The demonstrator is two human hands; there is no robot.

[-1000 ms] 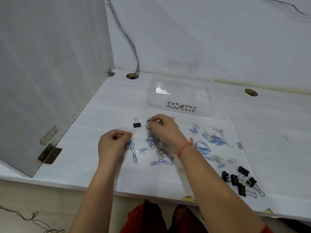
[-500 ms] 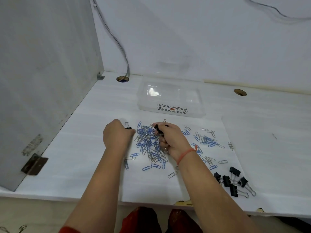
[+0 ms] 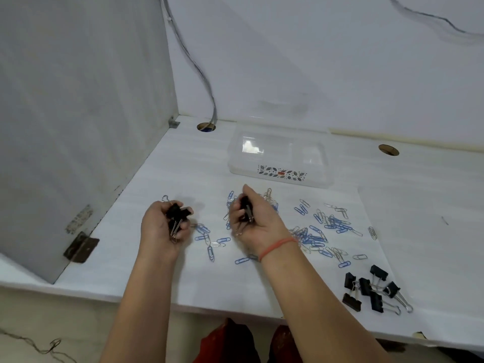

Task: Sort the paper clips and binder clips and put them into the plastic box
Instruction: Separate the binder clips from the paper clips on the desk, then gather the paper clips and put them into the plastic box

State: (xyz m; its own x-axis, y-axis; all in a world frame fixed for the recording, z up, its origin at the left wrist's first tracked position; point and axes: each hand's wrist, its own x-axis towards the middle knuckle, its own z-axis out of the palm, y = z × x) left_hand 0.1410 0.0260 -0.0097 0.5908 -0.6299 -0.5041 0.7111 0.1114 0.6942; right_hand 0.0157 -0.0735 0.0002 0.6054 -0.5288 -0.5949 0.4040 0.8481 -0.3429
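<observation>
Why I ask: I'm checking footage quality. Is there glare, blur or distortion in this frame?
Head view: glare patch on the clear plastic box; wide-angle bending of the desk edge; soft focus, so the paper clips blur together; faint shadows under both hands.

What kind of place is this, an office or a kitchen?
Probably an office desk or study cubicle: a white desk with round cable holes, a cable dropping through one, a side partition, and paper clips scattered about.

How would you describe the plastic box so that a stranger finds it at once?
Look along the back of the white table, near the wall. The plastic box is clear and shallow; only it carries a leaf-pattern label on its front.
</observation>
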